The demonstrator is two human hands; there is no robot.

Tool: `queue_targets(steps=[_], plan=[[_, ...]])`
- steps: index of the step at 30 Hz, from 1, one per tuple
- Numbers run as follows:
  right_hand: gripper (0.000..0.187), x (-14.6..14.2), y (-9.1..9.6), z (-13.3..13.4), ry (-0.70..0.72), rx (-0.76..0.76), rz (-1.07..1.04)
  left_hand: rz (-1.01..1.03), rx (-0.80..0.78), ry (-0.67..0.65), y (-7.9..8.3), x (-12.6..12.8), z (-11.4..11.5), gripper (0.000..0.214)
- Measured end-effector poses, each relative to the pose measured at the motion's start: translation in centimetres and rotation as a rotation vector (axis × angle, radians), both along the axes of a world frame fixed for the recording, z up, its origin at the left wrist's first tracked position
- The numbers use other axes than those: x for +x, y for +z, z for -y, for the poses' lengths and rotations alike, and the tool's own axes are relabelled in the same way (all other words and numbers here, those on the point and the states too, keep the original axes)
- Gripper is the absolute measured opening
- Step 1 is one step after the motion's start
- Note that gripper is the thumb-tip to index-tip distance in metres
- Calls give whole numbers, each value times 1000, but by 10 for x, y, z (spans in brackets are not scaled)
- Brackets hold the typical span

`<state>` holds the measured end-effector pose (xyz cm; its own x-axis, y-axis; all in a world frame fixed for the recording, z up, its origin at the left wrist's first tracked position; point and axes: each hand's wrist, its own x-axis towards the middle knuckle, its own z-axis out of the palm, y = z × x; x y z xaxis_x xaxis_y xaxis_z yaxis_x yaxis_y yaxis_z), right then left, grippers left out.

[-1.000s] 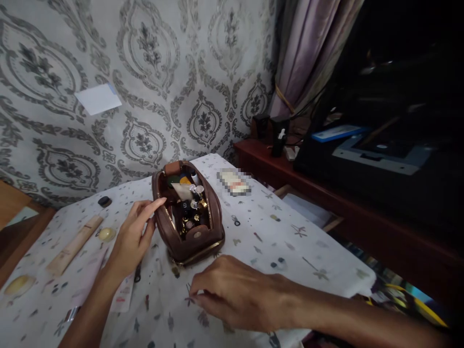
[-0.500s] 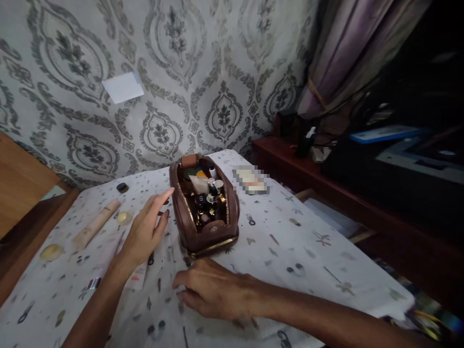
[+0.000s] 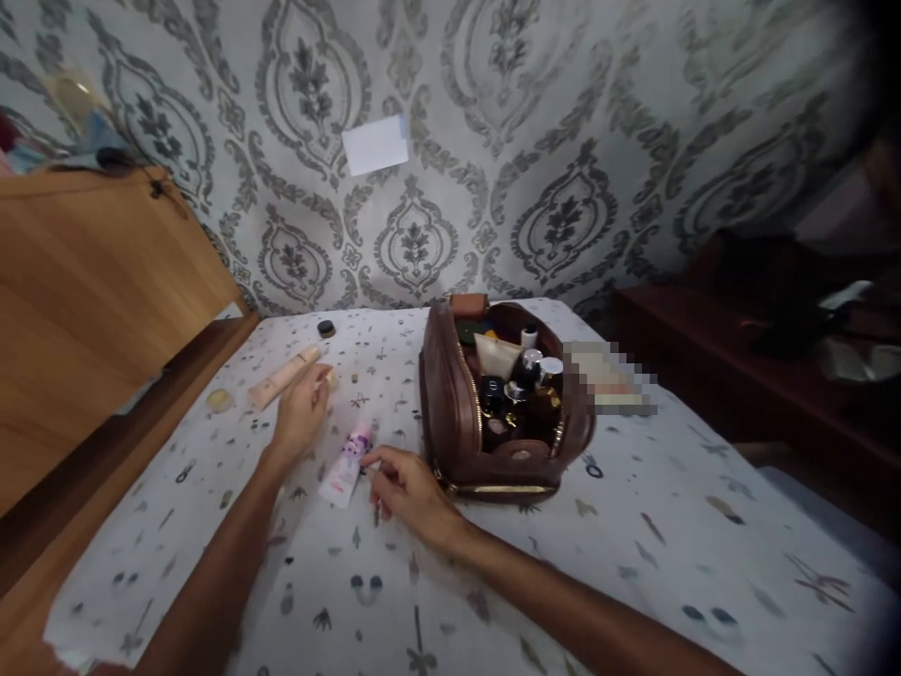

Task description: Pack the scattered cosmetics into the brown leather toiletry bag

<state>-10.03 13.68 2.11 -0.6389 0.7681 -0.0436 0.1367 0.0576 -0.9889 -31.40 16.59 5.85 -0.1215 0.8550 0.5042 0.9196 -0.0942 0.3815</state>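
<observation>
My left hand (image 3: 304, 410) is over the left part of the cloth, its fingers curled closed around a small yellowish round container (image 3: 330, 376), mostly hidden by them. Just left of it lies a peach-coloured tube (image 3: 280, 379). With the index finger stretched out and the others loosely bent, my right hand (image 3: 408, 493) holds nothing. Its fingertip is at the edge of a white and purple tube (image 3: 344, 467); I cannot tell if they touch. Behind it stands a brown toiletry bag (image 3: 445, 394), unzipped, with a cream tube (image 3: 496, 357) and several small bottles inside.
Another yellowish round container (image 3: 220, 401) and a small black jar (image 3: 325, 329) lie on the patterned cloth (image 3: 619, 582). A pixelated flat object (image 3: 609, 377) is right of the bag. A wooden panel (image 3: 91, 282) borders the left side; dark red furniture (image 3: 676, 366) borders the right.
The view has turned left. My left hand has moved away from the bag to the small round container. My right hand has moved up beside the white and purple tube.
</observation>
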Motion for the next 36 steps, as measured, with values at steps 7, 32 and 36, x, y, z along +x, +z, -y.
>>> queue_targets(steps=[7,32,36], plan=[[24,-3,-21,3,-72,43,-122,-201,-177,438,-22,-76,-4,46],[23,-1,-26,0,-46,71,-121,673,-376,458,-21,-99,4,14],[23,-1,-27,0,-47,62,-153,1022,-309,347,-17,-98,7,13]])
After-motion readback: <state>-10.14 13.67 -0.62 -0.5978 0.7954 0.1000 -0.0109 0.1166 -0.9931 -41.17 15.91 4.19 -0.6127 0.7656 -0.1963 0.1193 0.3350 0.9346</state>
